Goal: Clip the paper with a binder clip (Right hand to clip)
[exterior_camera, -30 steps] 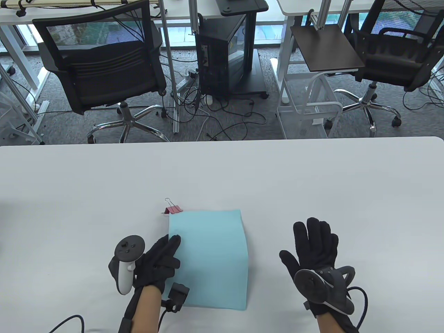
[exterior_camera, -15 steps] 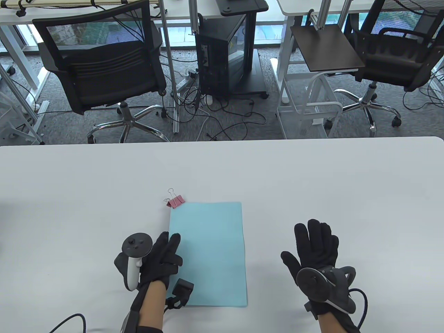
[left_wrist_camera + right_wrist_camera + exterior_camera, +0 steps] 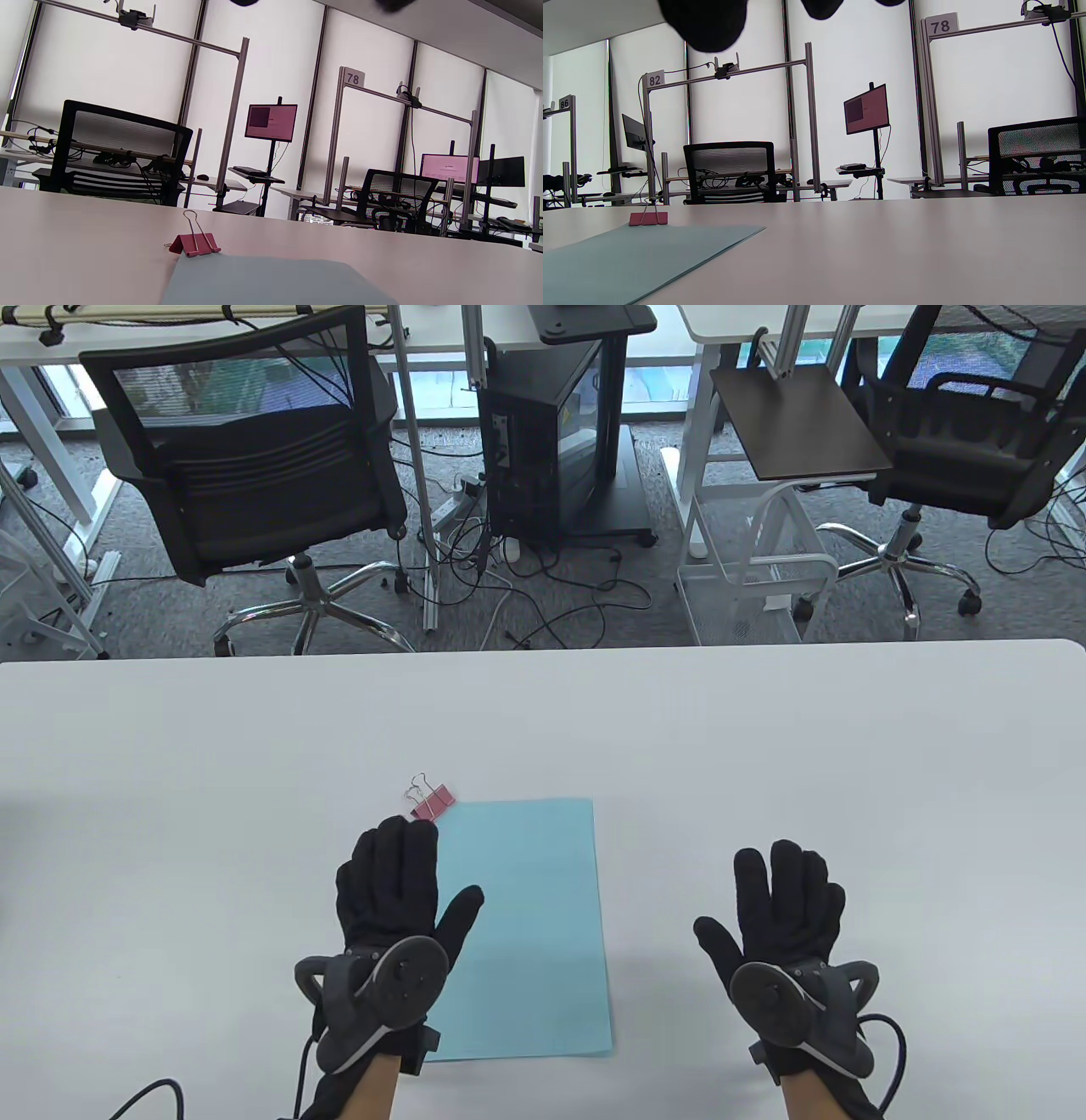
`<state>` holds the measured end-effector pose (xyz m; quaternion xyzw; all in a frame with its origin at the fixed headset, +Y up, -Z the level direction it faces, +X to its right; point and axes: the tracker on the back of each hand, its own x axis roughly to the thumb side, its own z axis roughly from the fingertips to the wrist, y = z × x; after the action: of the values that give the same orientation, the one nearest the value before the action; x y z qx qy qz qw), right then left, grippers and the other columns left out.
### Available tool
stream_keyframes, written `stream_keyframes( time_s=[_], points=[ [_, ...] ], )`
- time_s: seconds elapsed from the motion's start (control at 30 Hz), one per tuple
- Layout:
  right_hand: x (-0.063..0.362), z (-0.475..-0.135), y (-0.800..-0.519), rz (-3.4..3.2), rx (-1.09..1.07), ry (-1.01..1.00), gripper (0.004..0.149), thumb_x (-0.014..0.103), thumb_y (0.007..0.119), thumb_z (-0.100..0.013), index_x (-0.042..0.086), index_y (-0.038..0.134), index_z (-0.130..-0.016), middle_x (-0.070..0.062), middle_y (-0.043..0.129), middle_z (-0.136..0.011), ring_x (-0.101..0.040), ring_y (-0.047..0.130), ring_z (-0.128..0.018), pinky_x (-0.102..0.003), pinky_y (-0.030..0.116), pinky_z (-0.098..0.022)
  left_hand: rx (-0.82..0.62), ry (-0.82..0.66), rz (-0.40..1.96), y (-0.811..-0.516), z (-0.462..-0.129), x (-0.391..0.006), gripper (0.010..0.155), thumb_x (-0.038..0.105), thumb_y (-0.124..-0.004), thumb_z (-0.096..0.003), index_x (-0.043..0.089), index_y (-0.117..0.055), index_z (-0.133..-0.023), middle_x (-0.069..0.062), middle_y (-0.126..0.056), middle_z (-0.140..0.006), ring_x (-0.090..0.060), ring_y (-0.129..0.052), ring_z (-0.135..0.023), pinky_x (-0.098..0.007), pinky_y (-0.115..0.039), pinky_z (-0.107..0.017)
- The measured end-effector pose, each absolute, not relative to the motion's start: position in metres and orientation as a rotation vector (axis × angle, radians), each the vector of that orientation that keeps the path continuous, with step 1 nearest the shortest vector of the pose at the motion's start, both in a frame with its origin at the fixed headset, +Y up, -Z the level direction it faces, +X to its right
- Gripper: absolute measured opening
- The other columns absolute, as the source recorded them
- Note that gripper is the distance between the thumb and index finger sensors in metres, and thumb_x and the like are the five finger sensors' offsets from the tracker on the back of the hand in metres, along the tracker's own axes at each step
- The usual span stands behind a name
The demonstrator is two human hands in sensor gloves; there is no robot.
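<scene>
A light blue paper (image 3: 526,925) lies flat on the white table (image 3: 764,746). A pink binder clip (image 3: 433,803) sits on its far left corner, wire handles up. It also shows in the left wrist view (image 3: 195,245) and the right wrist view (image 3: 648,218). My left hand (image 3: 399,882) lies open, palm down, over the paper's left edge, fingertips just short of the clip. My right hand (image 3: 785,899) lies open, palm down, on the table to the right of the paper, holding nothing. The paper shows in the left wrist view (image 3: 275,281) and the right wrist view (image 3: 628,254).
Beyond the table's far edge stand office chairs (image 3: 254,475), a computer cart (image 3: 551,432) and a white wire rack (image 3: 755,551) on the floor. Cables trail from both wrists at the table's near edge.
My left hand let go of the paper's left edge, turned palm down and moved forward over the paper. The paper settled flat and the clip shifted slightly. The right hand barely moved.
</scene>
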<state>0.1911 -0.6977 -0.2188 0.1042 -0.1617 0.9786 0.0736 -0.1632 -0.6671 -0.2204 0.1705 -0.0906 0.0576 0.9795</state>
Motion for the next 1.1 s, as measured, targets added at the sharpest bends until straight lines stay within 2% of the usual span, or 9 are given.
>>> stream_keyframes(
  time_s=[0.07, 0.17, 0.23, 0.57, 1.1],
  points=[
    [0.191, -0.219, -0.699, 2.951, 0.312, -0.479, 0.087, 0.044, 0.061, -0.061, -0.012, 0.022, -0.115, -0.051, 0.012, -0.109, -0.075, 0.014, -0.091, -0.082, 0.023, -0.059, 0.320, -0.183, 0.057, -0.676, -0.221, -0.163, 0.072, 0.058, -0.044, -0.0624, 0.021, -0.018, -0.119, -0.017, -0.026, -0.128, -0.048, -0.032, -0.115, -0.063, -0.034, -0.081],
    [0.191, -0.222, -0.707, 2.969, 0.310, -0.422, 0.088, 0.045, 0.061, -0.061, -0.012, 0.021, -0.115, -0.051, 0.011, -0.109, -0.075, 0.013, -0.091, -0.082, 0.022, -0.060, 0.129, -0.137, 0.012, -0.695, -0.224, -0.168, 0.075, 0.060, -0.041, -0.0625, 0.018, -0.014, -0.119, -0.020, -0.019, -0.128, -0.051, -0.025, -0.114, -0.064, -0.030, -0.081],
    [0.190, -0.223, -0.710, 2.968, 0.313, -0.396, 0.088, 0.045, 0.060, -0.061, -0.012, 0.021, -0.115, -0.051, 0.011, -0.109, -0.074, 0.012, -0.091, -0.081, 0.022, -0.060, 0.085, -0.136, 0.017, -0.703, -0.224, -0.171, 0.077, 0.062, -0.041, -0.0619, 0.018, -0.014, -0.120, -0.020, -0.017, -0.128, -0.051, -0.023, -0.114, -0.065, -0.028, -0.080],
    [0.188, -0.224, -0.713, 2.965, 0.337, -0.402, 0.087, 0.044, 0.061, -0.061, -0.012, 0.022, -0.115, -0.050, 0.012, -0.110, -0.074, 0.013, -0.091, -0.081, 0.022, -0.060, 0.117, -0.124, 0.017, -0.705, -0.225, -0.176, 0.079, 0.065, -0.044, -0.0604, 0.020, -0.019, -0.120, -0.020, -0.022, -0.128, -0.051, -0.027, -0.114, -0.065, -0.030, -0.080],
    [0.187, -0.224, -0.714, 2.962, 0.339, -0.350, 0.085, 0.043, 0.061, -0.061, -0.012, 0.026, -0.115, -0.050, 0.014, -0.110, -0.074, 0.015, -0.091, -0.081, 0.023, -0.059, 0.091, -0.102, 0.050, -0.707, -0.227, -0.182, 0.078, 0.064, -0.045, -0.0606, 0.019, -0.021, -0.120, -0.020, -0.025, -0.128, -0.052, -0.029, -0.114, -0.065, -0.030, -0.080]
  ],
)
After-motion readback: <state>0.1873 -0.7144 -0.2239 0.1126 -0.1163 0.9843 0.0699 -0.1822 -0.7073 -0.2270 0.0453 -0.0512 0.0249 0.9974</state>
